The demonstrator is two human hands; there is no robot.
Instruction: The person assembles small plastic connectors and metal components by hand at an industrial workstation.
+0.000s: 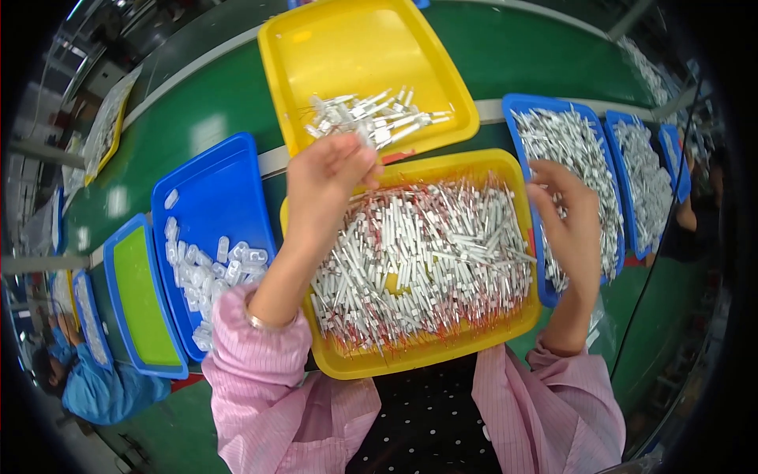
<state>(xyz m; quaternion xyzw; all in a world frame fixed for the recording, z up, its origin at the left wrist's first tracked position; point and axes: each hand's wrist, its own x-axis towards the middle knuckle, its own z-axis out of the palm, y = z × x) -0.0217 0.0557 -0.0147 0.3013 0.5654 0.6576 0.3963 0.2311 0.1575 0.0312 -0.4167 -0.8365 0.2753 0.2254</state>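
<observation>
My left hand (pixel 325 183) hangs over the far rim of the near yellow tray (pixel 418 365), its fingertips pinched together. A whitish translucent bit shows at these fingertips, against the pile behind, and I cannot make out what it is. Beyond it, slim white parts (pixel 403 118) lie in the far yellow tray (pixel 355 55). Thin white and silver parts with red wires (pixel 418 253) fill the near tray. My right hand (pixel 570 225) is between that tray and the right blue tray (pixel 545 101), thumb and fingers curved but apart, with nothing visible between them.
At left, a blue tray (pixel 213 182) holds small clear plastic pieces (pixel 209 276); beside it sits a blue tray with a green bottom (pixel 142 300). White and silver parts (pixel 568 150) fill the right blue tray; another filled blue tray (pixel 643 182) stands beyond. A person in blue (pixel 110 387) is at far left.
</observation>
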